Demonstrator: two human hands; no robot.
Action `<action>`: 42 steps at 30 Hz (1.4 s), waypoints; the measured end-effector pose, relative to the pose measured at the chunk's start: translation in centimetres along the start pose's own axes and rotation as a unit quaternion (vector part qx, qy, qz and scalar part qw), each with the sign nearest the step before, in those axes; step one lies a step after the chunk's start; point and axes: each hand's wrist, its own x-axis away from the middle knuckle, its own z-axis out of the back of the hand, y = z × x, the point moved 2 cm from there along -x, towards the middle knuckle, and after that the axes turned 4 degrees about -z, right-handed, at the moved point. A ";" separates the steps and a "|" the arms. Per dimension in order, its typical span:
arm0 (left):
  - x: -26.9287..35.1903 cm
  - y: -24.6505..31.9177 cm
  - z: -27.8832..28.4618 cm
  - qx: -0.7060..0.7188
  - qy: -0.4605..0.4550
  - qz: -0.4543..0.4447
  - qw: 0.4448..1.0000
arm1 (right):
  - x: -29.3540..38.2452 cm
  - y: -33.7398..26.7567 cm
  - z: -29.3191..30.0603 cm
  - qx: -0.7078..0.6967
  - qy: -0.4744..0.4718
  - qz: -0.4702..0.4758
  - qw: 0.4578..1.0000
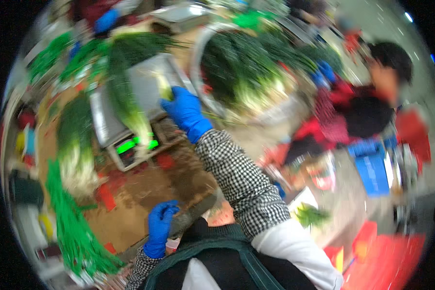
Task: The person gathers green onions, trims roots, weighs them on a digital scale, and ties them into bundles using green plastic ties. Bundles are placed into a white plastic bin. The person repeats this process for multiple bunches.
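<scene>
My right hand (pixel 184 108), in a blue glove, is closed around the end of a pale green-white stalk, likely a spring onion (pixel 163 84), over the metal pan of a weighing scale (pixel 99 117). Beside it on the pan lies a bundle of long spring onions (pixel 125 94), its white ends hanging over the green-lit display (pixel 126 146). My left hand (pixel 162 217), also blue-gloved, is by the near edge of the brown table (pixel 130 228), fingers slightly curled, with nothing seen in it. The picture is blurred by motion.
Another spring onion bundle (pixel 76 145) and many green ties (pixel 72 224) lie at the left. A large round tub (pixel 199 54) heaped with spring onions (pixel 246 69) stands beyond the scale. At the right, a person in red (pixel 333 108) reaches blue-gloved hands towards it, near a blue bin (pixel 369 170).
</scene>
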 end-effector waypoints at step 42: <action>11.2 -17.3 -40.2 -0.304 -0.350 0.314 0.828 | 56.1 65.7 37.9 0.424 0.018 -0.344 0.838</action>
